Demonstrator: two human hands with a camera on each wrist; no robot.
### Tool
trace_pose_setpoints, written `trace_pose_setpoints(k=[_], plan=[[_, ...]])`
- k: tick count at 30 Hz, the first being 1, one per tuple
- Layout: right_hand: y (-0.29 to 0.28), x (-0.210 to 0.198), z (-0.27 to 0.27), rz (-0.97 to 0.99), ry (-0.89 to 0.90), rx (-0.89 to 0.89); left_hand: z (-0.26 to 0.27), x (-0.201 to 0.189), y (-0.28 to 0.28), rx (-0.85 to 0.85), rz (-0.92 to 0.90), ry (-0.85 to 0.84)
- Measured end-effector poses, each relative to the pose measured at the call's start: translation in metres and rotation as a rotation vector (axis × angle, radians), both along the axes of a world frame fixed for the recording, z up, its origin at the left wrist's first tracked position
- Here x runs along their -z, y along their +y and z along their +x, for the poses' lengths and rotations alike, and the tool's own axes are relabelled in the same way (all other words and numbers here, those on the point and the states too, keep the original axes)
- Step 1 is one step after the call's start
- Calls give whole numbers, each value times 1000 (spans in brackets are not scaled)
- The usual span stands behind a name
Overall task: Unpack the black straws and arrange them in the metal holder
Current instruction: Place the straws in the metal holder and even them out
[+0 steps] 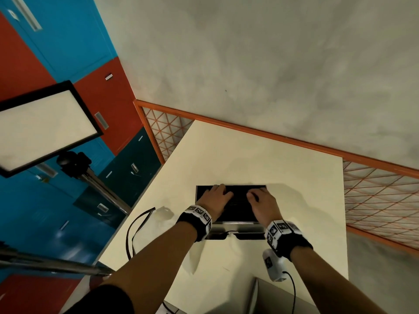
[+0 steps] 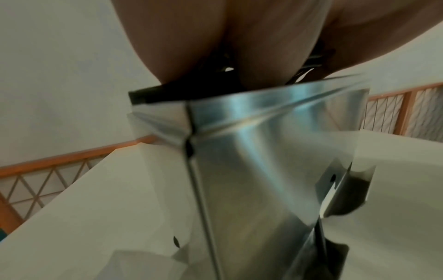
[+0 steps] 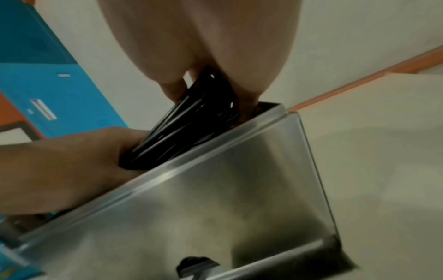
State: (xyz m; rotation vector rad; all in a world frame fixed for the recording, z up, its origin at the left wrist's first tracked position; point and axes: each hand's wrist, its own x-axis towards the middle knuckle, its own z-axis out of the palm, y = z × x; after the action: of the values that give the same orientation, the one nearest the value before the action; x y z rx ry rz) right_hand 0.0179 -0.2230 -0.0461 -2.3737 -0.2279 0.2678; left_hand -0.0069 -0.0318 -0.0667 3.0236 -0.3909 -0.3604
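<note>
The metal holder (image 1: 235, 223) stands on the cream table (image 1: 249, 159), an open-topped steel box filled with black straws (image 1: 239, 206). Both my hands are on top of the straws. My left hand (image 1: 214, 198) lies over the left part of the bundle and my right hand (image 1: 260, 201) over the right part, fingers curled down. In the right wrist view my right hand (image 3: 199, 47) pinches the black straws (image 3: 191, 121) above the holder (image 3: 215, 199) while my left hand (image 3: 59, 166) grips their other end. The left wrist view shows my palm (image 2: 215, 37) on the straws (image 2: 191, 83) above the holder (image 2: 239, 151).
A black strap loop (image 1: 138, 232) and a crumpled clear wrapper (image 1: 163, 213) lie on the table left of the holder. A grey box edge (image 1: 257, 295) sits near the front. An orange lattice fence (image 1: 374, 196) borders the table; a light panel on a stand (image 1: 45, 125) is at the left.
</note>
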Motion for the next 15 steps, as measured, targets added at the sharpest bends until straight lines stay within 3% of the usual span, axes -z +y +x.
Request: trace_pose_setpoints(k=[3, 6, 8, 11, 15], plan=[[-4, 1, 1, -19, -70, -35, -1, 2, 1, -12, 11, -22], [-8, -8, 0, -36, -285, -69, 0, 4, 4, 1, -11, -35], [-6, -14, -7, -5, -357, -179, 1, 5, 5, 23, -41, -26], [4, -13, -26, -35, -144, -475, 5, 8, 5, 47, -129, 5], [13, 3, -37, -363, 22, -642, 8, 9, 1, 93, -213, 10]])
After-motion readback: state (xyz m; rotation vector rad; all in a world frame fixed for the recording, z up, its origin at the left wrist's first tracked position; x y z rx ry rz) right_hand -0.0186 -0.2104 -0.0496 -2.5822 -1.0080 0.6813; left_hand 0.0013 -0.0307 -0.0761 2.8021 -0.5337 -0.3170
